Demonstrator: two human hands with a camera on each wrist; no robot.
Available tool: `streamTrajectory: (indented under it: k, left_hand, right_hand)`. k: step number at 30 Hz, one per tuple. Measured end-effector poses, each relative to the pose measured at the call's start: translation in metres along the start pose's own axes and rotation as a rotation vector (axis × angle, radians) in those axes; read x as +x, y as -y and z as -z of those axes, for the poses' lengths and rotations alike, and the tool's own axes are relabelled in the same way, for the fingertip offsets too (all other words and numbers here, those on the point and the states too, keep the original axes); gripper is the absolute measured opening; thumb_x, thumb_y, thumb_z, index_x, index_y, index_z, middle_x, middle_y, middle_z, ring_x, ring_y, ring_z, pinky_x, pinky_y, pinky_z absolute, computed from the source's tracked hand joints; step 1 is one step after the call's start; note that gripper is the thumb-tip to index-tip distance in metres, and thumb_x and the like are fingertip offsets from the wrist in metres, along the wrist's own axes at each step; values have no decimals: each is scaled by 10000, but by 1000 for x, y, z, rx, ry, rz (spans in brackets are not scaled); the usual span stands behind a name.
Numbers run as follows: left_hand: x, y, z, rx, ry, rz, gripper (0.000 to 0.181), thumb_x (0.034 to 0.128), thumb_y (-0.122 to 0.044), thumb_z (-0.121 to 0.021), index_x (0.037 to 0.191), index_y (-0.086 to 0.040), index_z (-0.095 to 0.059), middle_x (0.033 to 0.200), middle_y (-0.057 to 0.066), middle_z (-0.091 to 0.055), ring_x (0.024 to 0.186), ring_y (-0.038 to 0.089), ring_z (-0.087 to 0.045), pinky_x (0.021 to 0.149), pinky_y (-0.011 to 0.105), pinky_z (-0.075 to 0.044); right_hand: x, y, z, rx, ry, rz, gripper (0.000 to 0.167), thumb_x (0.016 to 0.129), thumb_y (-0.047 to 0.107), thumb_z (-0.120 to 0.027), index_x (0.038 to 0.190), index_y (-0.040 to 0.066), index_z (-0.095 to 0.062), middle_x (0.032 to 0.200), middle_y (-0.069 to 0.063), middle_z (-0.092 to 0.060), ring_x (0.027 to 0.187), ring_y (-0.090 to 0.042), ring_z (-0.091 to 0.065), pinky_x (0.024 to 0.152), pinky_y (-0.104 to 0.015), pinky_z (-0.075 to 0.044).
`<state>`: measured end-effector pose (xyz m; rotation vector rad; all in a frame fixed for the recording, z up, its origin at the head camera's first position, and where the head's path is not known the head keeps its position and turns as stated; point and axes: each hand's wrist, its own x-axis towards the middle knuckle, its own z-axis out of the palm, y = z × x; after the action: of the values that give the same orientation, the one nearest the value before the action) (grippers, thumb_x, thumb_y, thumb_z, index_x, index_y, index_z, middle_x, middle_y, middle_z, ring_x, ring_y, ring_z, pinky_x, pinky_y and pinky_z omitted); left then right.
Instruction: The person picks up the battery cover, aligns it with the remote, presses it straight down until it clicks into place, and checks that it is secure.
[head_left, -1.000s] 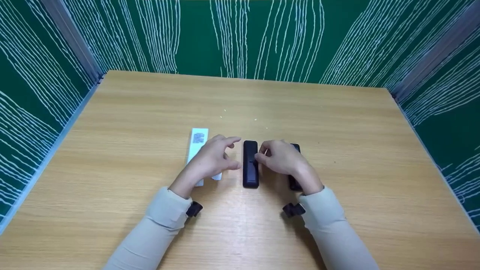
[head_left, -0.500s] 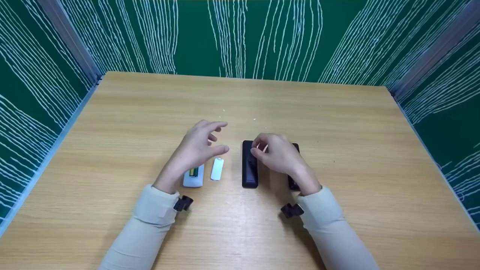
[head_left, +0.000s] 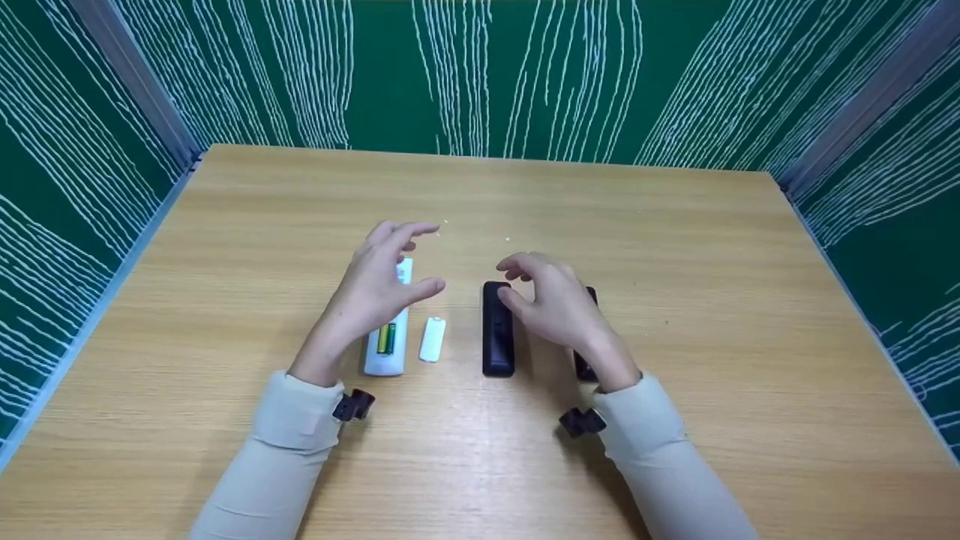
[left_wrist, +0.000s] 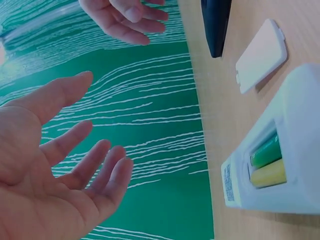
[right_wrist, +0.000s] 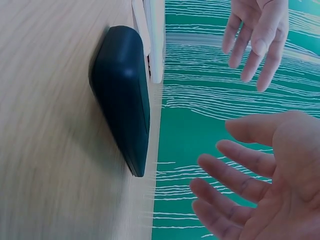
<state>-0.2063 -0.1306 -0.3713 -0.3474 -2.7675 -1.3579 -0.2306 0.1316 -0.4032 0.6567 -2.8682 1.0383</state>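
My left hand [head_left: 375, 281] hovers over the white remote [head_left: 386, 360], fingers spread and holding nothing. In the left wrist view the remote [left_wrist: 305, 150] lies back up, a green battery [left_wrist: 266, 151] and a yellow battery [left_wrist: 269, 175] in its uncovered compartment. Its white cover [head_left: 432, 340] lies just to the right. Above the upper end of a black remote [head_left: 498, 337], my right hand [head_left: 551, 300] is relaxed with a gap between thumb and fingers. The right wrist view shows that hand [right_wrist: 260, 175] empty, apart from the black remote [right_wrist: 120, 90].
A second dark object [head_left: 586, 367] lies partly hidden under my right hand and wrist. Small pale specks lie on the wooden table [head_left: 480, 465] beyond the remotes. Green walls with white lines stand behind and at both sides.
My left hand has moved left and away from me, uncovering the white remote's batteries and the loose cover. My right hand has risen slightly off the black remote, its fingers spreading apart.
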Motion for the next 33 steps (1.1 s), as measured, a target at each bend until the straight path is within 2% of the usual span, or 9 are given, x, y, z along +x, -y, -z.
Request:
streamTrajectory:
  k: [5,10,15,22,27,33]
  left_hand:
    - [-2,3,5,-4,-63,-30,760,901,-205,-874,1569,-220,-512,1534,76,-468,1383,289,-501,1058,489,-552]
    - [-8,11,9,18,-100,-45,759,915,-223,-861,1581,-216,-496,1564,68,-448,1410,278,-478,1101,471,-521]
    - [-17,22,12,49,-102,-31,742,918,-214,-859,1572,-215,-506,1588,61,-432,1435,289,-479,1162,493,-471]
    - [-29,37,19,89,-94,-14,787,903,-158,-868,1589,-197,-485,1609,94,-414,1482,322,-428,1202,526,-420]
    - [-36,43,23,94,-100,-12,802,896,-146,-873,1593,-193,-480,1620,96,-403,1492,329,-424,1200,535,-419]
    - [-42,51,22,69,-84,-2,842,882,-139,-884,1607,-200,-460,1606,101,-404,1441,348,-472,1160,556,-457]
  right_hand:
    - [0,2,-2,-7,-48,56,347,1001,176,-711,1329,63,-698,1260,-110,-705,1216,-312,-625,1066,-480,-509]
    - [-2,7,-4,-12,-78,86,353,1000,169,-704,1341,75,-697,1261,-90,-705,1220,-287,-617,1075,-472,-495]
    - [-3,11,-6,-12,-83,103,353,1006,171,-705,1348,88,-695,1277,-77,-703,1232,-278,-614,1080,-471,-500]
    - [-5,15,-7,-14,-59,75,357,1015,185,-708,1363,107,-686,1310,-59,-683,1247,-261,-605,1085,-456,-512]
    - [-2,20,-9,-14,-55,79,357,1012,182,-713,1360,105,-687,1314,-63,-681,1246,-283,-612,1081,-455,-523]
    - [2,26,-13,-8,-53,106,346,1002,166,-726,1341,102,-699,1303,-64,-688,1233,-289,-621,1069,-434,-528]
